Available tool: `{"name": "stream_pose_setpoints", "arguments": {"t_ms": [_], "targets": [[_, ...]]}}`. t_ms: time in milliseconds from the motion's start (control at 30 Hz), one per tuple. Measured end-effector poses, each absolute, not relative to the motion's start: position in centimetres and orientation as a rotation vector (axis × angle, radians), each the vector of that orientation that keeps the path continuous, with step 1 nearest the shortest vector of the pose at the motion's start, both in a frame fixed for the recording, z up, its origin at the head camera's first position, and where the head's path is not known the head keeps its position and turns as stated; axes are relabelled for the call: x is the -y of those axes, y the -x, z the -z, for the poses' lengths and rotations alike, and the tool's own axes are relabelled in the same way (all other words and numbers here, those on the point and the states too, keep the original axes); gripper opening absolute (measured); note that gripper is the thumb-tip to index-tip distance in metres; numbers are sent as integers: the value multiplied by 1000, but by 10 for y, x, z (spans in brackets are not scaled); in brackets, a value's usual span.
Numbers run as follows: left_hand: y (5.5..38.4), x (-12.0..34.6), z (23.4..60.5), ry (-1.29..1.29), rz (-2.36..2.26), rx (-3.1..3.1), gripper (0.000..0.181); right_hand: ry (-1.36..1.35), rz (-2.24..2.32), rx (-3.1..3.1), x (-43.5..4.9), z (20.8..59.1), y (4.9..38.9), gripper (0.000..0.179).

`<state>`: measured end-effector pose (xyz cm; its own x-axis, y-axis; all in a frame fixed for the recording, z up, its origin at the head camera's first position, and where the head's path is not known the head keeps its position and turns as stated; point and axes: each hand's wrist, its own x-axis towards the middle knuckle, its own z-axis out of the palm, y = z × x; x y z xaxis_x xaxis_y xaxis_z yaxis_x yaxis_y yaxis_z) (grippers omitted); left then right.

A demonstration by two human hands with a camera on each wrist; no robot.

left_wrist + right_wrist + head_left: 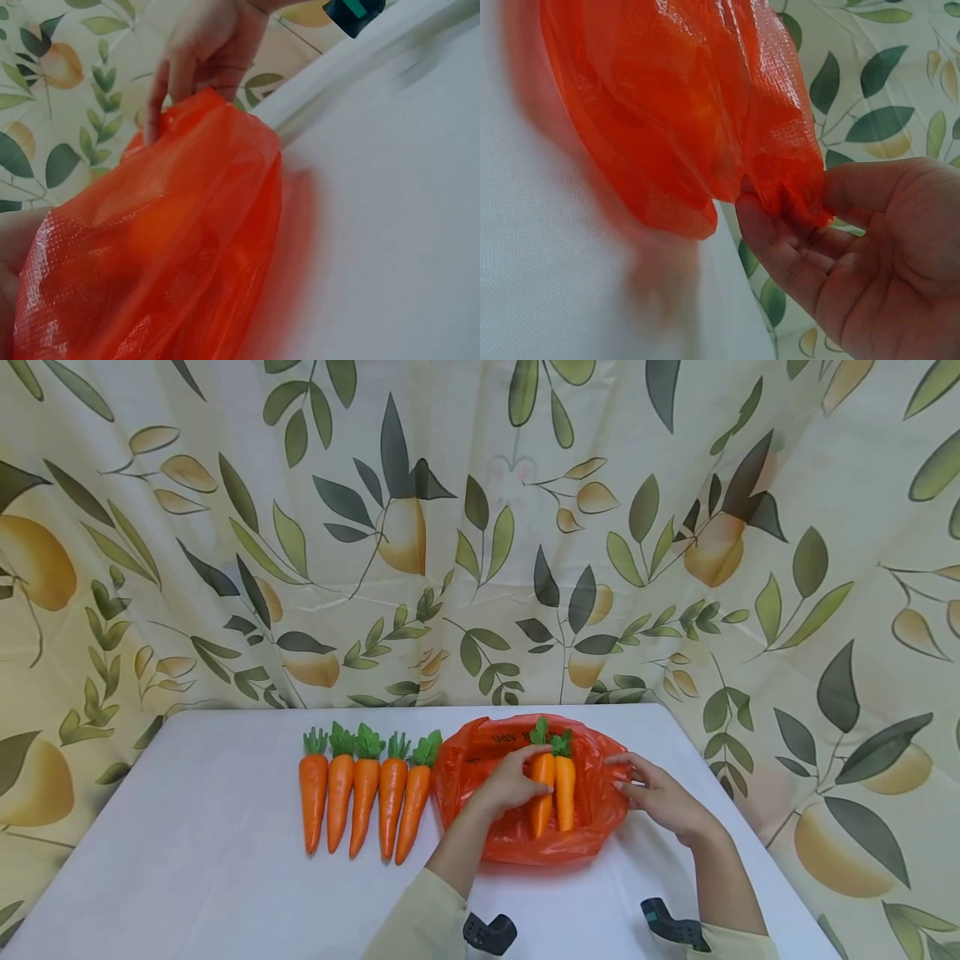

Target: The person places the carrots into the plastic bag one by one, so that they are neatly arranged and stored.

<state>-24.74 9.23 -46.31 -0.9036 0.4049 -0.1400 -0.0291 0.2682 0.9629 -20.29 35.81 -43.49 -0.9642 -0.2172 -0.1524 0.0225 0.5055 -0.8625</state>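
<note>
A red plastic bag (517, 852) lies on the table with its mouth spread open. Inside it are two toy carrots with green leafy tops, the left carrot (542, 818) and the right carrot (566, 793). My left hand (510, 783) reaches over the bag's near left side and grips the left carrot, thumb and fingers about it. At the bag's right rim, my right hand (667, 797) pinches the plastic between thumb and fingers, as the right wrist view shows up close. The bag's wall hides most of my left hand in the left wrist view.
Left of the bag, several carrots (364, 802) lie side by side in a row, tops pointing away from me; the rightmost is close to the bag. A white cloth covers the table (210, 852). Behind it hangs a leaf-and-fruit patterned curtain (480, 610).
</note>
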Motion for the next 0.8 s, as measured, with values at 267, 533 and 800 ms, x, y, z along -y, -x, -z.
{"name": "stream_pose_setpoints", "arguments": {"t_ms": [267,533,800], "targets": [[249,-95,469,-309,-1700,-2222,62,174,1445,-2505,-356,435,203,41],[248,-97,477,-340,-1711,-2271,63,179,1436,-2522,-357,434,205,39],[248,-96,477,-367,-1655,-2261,66,158,1434,-2518,-357,435,204,40]]}}
